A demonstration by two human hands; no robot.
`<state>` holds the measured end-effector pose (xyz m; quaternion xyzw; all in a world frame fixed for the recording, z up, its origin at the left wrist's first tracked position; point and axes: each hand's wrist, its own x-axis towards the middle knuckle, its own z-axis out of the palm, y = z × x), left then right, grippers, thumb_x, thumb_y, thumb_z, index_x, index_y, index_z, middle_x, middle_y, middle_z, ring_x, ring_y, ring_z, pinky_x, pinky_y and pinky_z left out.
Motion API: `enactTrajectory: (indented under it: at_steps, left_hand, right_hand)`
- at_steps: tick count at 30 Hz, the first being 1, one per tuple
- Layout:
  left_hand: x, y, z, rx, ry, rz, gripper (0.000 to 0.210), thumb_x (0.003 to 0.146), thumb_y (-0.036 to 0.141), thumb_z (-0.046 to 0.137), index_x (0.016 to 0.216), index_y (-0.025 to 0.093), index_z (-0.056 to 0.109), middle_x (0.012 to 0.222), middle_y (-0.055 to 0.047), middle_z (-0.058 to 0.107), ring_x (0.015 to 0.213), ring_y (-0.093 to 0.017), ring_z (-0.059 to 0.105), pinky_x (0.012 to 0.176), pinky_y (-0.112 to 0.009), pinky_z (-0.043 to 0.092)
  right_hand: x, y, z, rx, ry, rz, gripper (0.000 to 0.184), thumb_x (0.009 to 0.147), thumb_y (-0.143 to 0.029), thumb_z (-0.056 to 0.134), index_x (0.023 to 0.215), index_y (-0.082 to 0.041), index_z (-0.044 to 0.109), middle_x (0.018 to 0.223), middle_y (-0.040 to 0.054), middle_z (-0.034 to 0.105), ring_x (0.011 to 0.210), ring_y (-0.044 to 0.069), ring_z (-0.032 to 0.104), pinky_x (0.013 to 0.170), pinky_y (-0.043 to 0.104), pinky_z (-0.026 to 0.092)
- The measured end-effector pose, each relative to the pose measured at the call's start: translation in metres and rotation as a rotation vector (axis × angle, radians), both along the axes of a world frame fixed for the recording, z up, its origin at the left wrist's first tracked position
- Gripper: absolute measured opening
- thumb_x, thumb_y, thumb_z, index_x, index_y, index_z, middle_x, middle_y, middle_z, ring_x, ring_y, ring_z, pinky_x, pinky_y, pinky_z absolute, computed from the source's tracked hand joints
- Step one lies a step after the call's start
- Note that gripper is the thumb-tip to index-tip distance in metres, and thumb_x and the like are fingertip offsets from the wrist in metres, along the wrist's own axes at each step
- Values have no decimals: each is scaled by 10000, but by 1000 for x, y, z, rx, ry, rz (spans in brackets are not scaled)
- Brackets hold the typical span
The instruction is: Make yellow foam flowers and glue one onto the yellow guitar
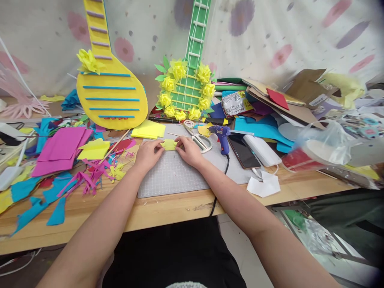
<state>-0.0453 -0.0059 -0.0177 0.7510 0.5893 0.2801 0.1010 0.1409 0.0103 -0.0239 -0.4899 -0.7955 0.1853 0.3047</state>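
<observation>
A short strip of yellow paper [169,145] lies across the grey cutting mat [174,176] between my hands. My left hand [149,155] has its fingers closed on the strip's left end. At the right end, my right hand [189,151] pinches it with thumb and fingers. Scissors [204,143] rest just beyond my right hand, and a thin wooden stick [175,134] is behind the strip. To the right stands a blue glue gun [223,140] with a black cord. A stack of yellow paper [149,129] sits behind my left hand.
A yellow paper guitar [112,96] and a green one with yellow flowers [192,90] lean against the curtain. Magenta paper [61,150] and blue scraps [57,210] litter the left. A phone [244,151], a white power bank [263,151] and a lidded cup [306,156] stand right.
</observation>
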Motion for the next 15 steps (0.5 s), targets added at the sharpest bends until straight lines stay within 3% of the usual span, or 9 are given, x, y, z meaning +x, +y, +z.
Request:
enactTrajectory:
  at_steps: [8, 15]
  left_hand:
    - [10, -1, 4, -49, -27, 99, 319, 797, 246, 558, 1102, 178, 620, 835, -19, 707, 840, -204, 621, 836, -343, 413]
    - [11, -1, 1, 11, 90, 149, 301, 798, 265, 553, 1082, 200, 626, 810, -20, 704, 886, -236, 614, 871, -380, 369]
  right_hand:
    - [-9, -1, -1, -51, 13, -114, 271, 796, -166, 522, 1065, -171, 494, 831, 31, 648, 935, 204, 519, 791, 313, 393]
    - [-11, -1, -2, -16, -30, -116, 249, 794, -143, 484, 1040, -170, 509, 813, 44, 640, 925, 225, 505, 799, 330, 386]
